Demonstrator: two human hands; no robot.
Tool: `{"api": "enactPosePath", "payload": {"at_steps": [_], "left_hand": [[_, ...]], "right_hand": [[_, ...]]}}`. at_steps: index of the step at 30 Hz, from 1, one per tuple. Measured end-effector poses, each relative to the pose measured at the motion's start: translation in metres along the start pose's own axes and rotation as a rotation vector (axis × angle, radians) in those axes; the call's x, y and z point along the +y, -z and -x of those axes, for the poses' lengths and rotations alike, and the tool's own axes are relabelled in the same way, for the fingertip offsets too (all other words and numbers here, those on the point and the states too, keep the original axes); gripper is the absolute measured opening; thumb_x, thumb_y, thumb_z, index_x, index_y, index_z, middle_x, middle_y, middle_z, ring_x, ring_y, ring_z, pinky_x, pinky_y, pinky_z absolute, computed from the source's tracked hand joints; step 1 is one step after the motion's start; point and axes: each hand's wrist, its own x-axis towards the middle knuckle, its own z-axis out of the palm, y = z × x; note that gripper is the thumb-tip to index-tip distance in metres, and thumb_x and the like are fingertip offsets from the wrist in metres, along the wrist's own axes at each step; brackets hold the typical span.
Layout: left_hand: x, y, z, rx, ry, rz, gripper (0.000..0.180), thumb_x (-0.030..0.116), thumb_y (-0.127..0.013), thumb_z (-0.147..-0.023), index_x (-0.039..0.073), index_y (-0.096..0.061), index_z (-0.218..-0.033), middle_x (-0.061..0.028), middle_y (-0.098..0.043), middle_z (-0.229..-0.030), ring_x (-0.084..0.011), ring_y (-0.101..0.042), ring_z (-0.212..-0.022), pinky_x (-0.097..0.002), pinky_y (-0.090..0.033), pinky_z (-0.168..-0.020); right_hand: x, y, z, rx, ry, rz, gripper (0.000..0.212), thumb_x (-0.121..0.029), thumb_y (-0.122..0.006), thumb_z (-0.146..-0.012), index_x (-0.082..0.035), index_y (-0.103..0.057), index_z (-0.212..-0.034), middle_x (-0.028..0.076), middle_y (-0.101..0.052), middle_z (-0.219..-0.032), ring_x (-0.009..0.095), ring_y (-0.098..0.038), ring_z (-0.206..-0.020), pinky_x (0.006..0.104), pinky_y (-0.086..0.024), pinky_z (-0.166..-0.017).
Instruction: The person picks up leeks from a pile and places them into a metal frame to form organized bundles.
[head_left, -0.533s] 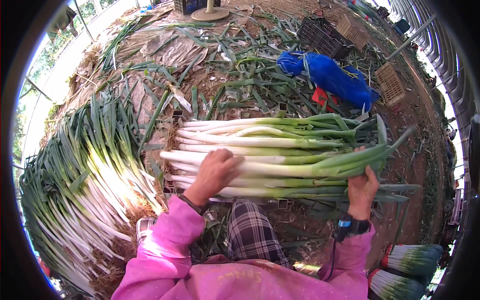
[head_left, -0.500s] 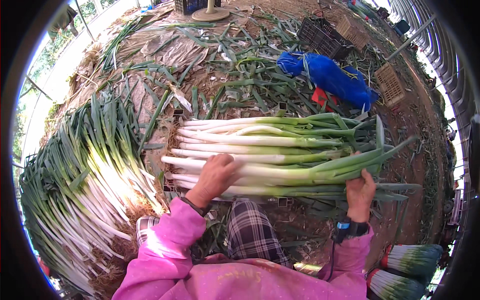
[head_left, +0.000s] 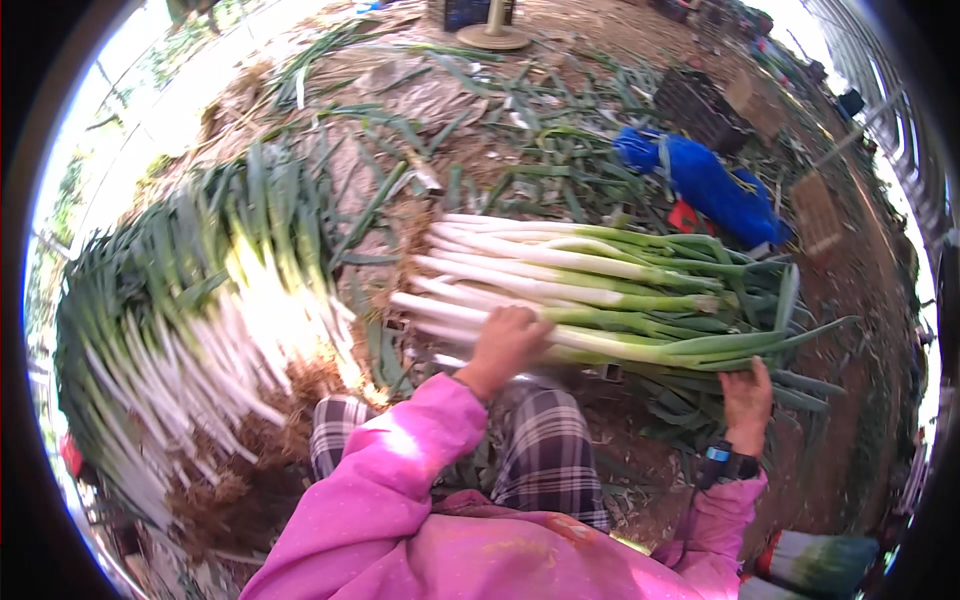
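Observation:
A row of long green onions (head_left: 590,292) lies side by side in front of me, white root ends to the left and green leaves to the right. My left hand (head_left: 507,347) is closed over the white stalks at the near side of the row, fingers curled down. Around the leafy ends at the right, my right hand (head_left: 747,405) is closed, its thumb and fingertips against the green leaves. How many stalks each hand grips is hidden. Metal frame parts (head_left: 610,373) show under the near edge of the row.
At left lies a big heap of untrimmed green onions (head_left: 190,330) with brown roots. Beyond the row are a blue net sack (head_left: 715,185), a dark crate (head_left: 700,110), a tan crate (head_left: 818,212) and leaf scraps. Bundled onions (head_left: 822,560) sit at lower right.
The view has shifted, so the scene sits further right. Both hands stay on the near side of the row; the left has slid slightly rightward along the stalks.

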Motion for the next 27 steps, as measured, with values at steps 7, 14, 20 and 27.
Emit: {"api": "enactPosePath", "payload": {"at_steps": [7, 14, 20, 27], "left_hand": [[-0.002, -0.016, 0.015, 0.025, 0.037, -0.004, 0.028, 0.024, -0.07, -0.075, 0.016, -0.061, -0.1, -0.0051, -0.056, -0.091, -0.0261, -0.055, -0.09, -0.0406, -0.04, -0.082], [0.01, -0.031, 0.006, 0.077, -0.033, 0.062, 0.033, 0.026, -0.071, -0.076, 0.016, -0.06, -0.105, -0.0074, -0.056, -0.091, -0.0278, -0.054, -0.089, -0.0417, -0.041, -0.08], [-0.012, -0.012, 0.033, -0.05, -0.006, 0.046, 0.034, 0.019, -0.064, -0.076, 0.015, -0.062, -0.11, -0.0086, -0.056, -0.093, -0.0286, -0.054, -0.089, -0.0425, -0.043, -0.08], [-0.014, -0.02, 0.043, 0.009, 0.005, -0.027, 0.046, 0.015, -0.065, -0.074, 0.024, -0.06, -0.119, -0.0127, -0.053, -0.114, -0.0317, -0.052, -0.104, -0.0449, -0.041, -0.091]], "right_hand": [[-0.019, 0.034, -0.027, 0.065, 0.196, 0.045, 0.036, -0.02, -0.054, -0.094, 0.0, -0.05, -0.124, 0.015, -0.052, -0.13, 0.026, -0.048, -0.121, 0.0409, -0.04, -0.099], [-0.02, -0.013, -0.003, 0.399, 0.956, 1.002, 0.056, -0.004, -0.059, -0.087, -0.002, -0.039, -0.139, 0.015, -0.039, -0.144, 0.029, -0.034, -0.135, 0.0388, -0.028, -0.11], [-0.008, -0.09, 0.012, -0.418, 0.866, 2.176, 0.064, -0.025, -0.071, -0.075, -0.015, -0.049, -0.135, 0.007, -0.044, -0.143, 0.029, -0.033, -0.137, 0.0559, -0.015, -0.113], [-0.046, -0.082, -0.023, -0.407, 0.47, 2.435, 0.057, -0.05, -0.079, -0.06, -0.01, -0.066, -0.099, 0.006, -0.061, -0.104, 0.028, -0.053, -0.109, 0.0569, -0.023, -0.107]]}}
